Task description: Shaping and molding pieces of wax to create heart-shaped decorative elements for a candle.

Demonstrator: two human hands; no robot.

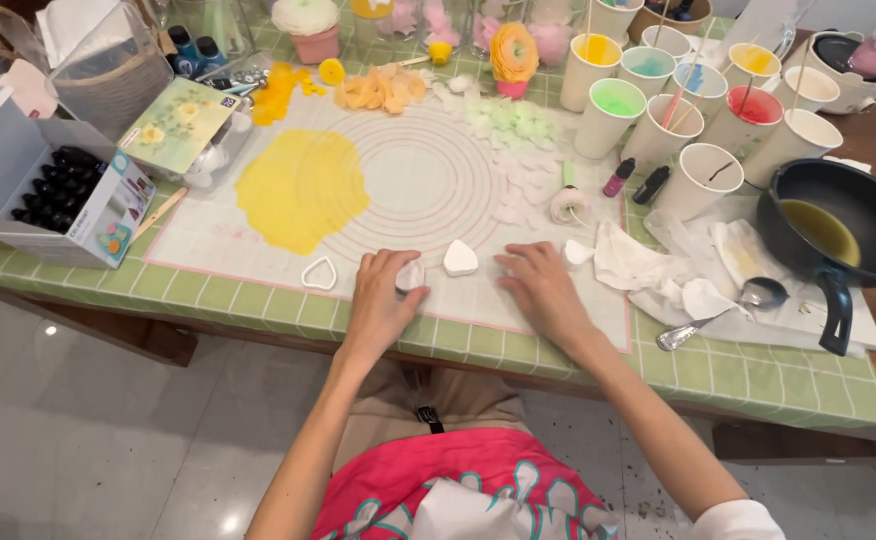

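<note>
We press our left hand point(383, 300) down at the near edge of the white silicone ringed mat point(428, 180), its curled fingers pinning a small white petal-shaped wax piece point(410, 277) flat — our right hand point(541, 285) rests open and empty beside a second white wax petal point(460, 258) — handy.
</note>
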